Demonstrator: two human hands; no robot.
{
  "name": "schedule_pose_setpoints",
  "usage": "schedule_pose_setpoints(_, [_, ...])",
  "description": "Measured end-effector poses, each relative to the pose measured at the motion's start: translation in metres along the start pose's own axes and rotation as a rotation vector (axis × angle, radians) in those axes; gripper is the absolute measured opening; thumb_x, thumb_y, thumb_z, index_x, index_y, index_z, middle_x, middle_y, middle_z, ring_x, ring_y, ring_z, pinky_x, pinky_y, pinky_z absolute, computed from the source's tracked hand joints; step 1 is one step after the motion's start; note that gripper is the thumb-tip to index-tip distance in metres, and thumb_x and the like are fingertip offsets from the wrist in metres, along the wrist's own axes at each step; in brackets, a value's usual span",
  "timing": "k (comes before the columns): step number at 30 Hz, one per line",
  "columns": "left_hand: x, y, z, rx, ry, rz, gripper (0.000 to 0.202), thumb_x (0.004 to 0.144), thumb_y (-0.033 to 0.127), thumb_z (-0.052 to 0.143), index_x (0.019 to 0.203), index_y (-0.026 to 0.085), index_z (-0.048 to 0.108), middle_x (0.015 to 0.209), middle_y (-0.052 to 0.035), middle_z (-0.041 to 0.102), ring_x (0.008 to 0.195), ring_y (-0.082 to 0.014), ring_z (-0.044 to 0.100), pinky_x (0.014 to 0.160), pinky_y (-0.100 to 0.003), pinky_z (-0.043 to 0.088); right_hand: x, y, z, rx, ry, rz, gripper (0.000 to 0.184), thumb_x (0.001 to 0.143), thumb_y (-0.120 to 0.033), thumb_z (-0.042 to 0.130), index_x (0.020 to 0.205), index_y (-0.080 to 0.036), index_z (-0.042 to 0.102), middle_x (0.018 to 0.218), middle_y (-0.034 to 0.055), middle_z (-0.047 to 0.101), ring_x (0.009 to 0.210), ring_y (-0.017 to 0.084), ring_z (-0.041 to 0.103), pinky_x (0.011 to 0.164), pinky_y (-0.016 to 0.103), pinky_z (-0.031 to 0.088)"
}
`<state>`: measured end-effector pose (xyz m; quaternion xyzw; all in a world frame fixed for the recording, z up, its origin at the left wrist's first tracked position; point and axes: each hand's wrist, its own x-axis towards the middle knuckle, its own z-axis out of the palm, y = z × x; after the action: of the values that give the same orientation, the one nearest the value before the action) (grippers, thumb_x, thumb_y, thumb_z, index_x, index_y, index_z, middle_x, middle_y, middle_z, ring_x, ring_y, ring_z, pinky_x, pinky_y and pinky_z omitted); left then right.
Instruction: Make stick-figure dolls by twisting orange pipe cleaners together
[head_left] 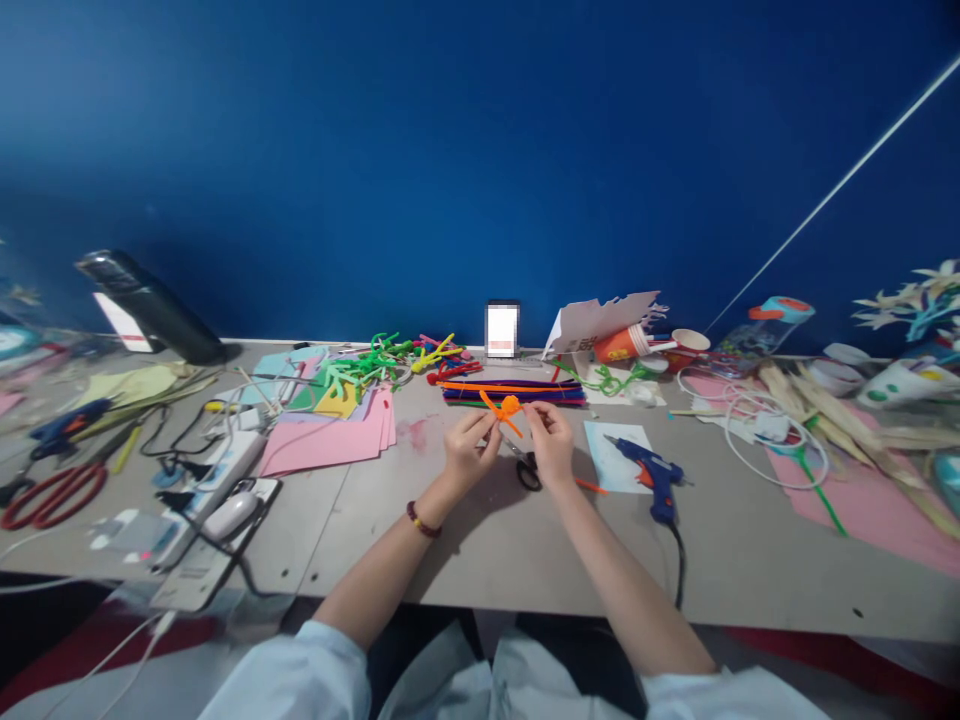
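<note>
My left hand (469, 448) and my right hand (551, 440) are raised a little above the grey table (480, 540), close together. Both pinch a twisted orange pipe cleaner (507, 408), which has a small coiled knot in its middle and ends sticking out. Just beneath my hands lie black-handled scissors (528, 470). A bundle of straight pipe cleaners (514, 391) in several colours lies right behind the hands. A bead bracelet sits on my left wrist.
A blue glue gun (651, 470) rests on a pale card to the right, its cord running over the front edge. Pink paper sheets (330, 440), green twisted shapes (360, 368), a power strip (217, 475), red scissors (52, 495), paper cups (622, 345) and white wire (750, 420) surround the spot.
</note>
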<state>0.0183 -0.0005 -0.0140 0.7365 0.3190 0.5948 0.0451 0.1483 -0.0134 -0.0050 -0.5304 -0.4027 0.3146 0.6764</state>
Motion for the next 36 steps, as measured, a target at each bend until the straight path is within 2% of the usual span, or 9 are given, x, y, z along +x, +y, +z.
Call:
schedule_pose_setpoints(5, [0.004,0.006,-0.001,-0.07,0.037,-0.136,0.017,0.086,0.019,0.051,0.085,0.015,0.068,0.07,-0.0034,0.059,0.054,-0.0084,0.048,0.05,-0.021,0.04,0.005,0.005,0.002,0.09,-0.154,0.282,0.032,0.062,-0.048,0.069,0.074,-0.018,0.064,0.055,-0.0038,0.053,0.046,0.008,0.039,0.045,0.022,0.03])
schedule_pose_setpoints(8, [0.006,0.007,-0.002,-0.08,0.055,-0.195,0.018,0.086,0.022,0.051,0.082,0.016,0.068,0.069,-0.0032,0.058,0.057,-0.0096,0.05,0.052,-0.022,0.041,0.0,0.01,0.005,0.084,-0.246,0.321,0.03,0.06,-0.045,0.071,0.07,-0.018,0.062,0.054,-0.0045,0.052,0.044,0.007,0.036,0.044,0.022,0.028])
schedule_pose_setpoints(14, [0.004,-0.003,-0.003,-0.06,0.075,-0.267,0.019,0.087,0.024,0.052,0.082,0.016,0.069,0.07,-0.0037,0.059,0.061,-0.0115,0.053,0.054,-0.024,0.042,-0.019,0.015,0.015,0.005,-0.412,0.161,0.029,0.072,-0.045,0.062,0.063,-0.018,0.055,0.057,-0.0033,0.049,0.05,0.009,0.04,0.049,0.023,0.033])
schedule_pose_setpoints(21, [0.008,-0.015,-0.007,0.003,0.024,-0.197,0.02,0.088,0.023,0.05,0.086,0.016,0.068,0.076,-0.0049,0.063,0.065,-0.0119,0.057,0.059,-0.024,0.046,-0.031,0.004,0.013,-0.24,-0.361,-0.142,0.026,0.082,-0.037,0.055,0.066,-0.017,0.062,0.057,-0.0003,0.055,0.053,0.012,0.047,0.053,0.025,0.039])
schedule_pose_setpoints(25, [0.008,-0.025,-0.01,0.085,0.025,-0.118,0.019,0.087,0.021,0.05,0.088,0.017,0.068,0.078,-0.0055,0.064,0.065,-0.0122,0.059,0.06,-0.024,0.046,-0.035,0.005,0.013,-0.349,-0.346,-0.344,0.022,0.086,-0.029,0.051,0.083,-0.018,0.069,0.069,0.0043,0.065,0.061,0.016,0.056,0.061,0.027,0.045])
schedule_pose_setpoints(27, [0.007,-0.029,-0.01,0.151,0.021,-0.063,0.019,0.087,0.02,0.049,0.09,0.017,0.067,0.08,-0.006,0.065,0.066,-0.0122,0.06,0.059,-0.023,0.046,-0.035,0.006,0.013,-0.421,-0.33,-0.455,0.024,0.088,-0.027,0.049,0.091,-0.018,0.07,0.074,0.0061,0.067,0.066,0.017,0.059,0.065,0.028,0.046])
schedule_pose_setpoints(29, [0.006,-0.032,-0.011,0.236,0.013,0.0,0.019,0.087,0.017,0.048,0.088,0.017,0.067,0.079,-0.0059,0.066,0.066,-0.0119,0.059,0.058,-0.022,0.044,-0.035,0.007,0.012,-0.484,-0.315,-0.529,0.026,0.089,-0.027,0.047,0.094,-0.019,0.071,0.071,0.0059,0.065,0.065,0.017,0.058,0.064,0.028,0.046])
schedule_pose_setpoints(32, [0.005,-0.032,-0.011,0.344,-0.009,0.091,0.019,0.087,0.015,0.047,0.085,0.017,0.066,0.074,-0.0048,0.064,0.063,-0.0112,0.058,0.056,-0.021,0.041,-0.033,0.005,0.009,-0.481,-0.302,-0.566,0.027,0.091,-0.027,0.045,0.094,-0.02,0.071,0.066,0.0043,0.061,0.059,0.015,0.054,0.061,0.028,0.046])
schedule_pose_setpoints(36, [0.003,-0.031,-0.012,0.394,-0.082,0.17,0.017,0.087,0.017,0.049,0.086,0.017,0.066,0.068,-0.0034,0.061,0.061,-0.0108,0.056,0.054,-0.022,0.038,-0.026,-0.003,0.004,-0.392,-0.266,-0.544,0.027,0.091,-0.029,0.045,0.092,-0.021,0.071,0.07,0.005,0.063,0.063,0.016,0.055,0.063,0.028,0.047])
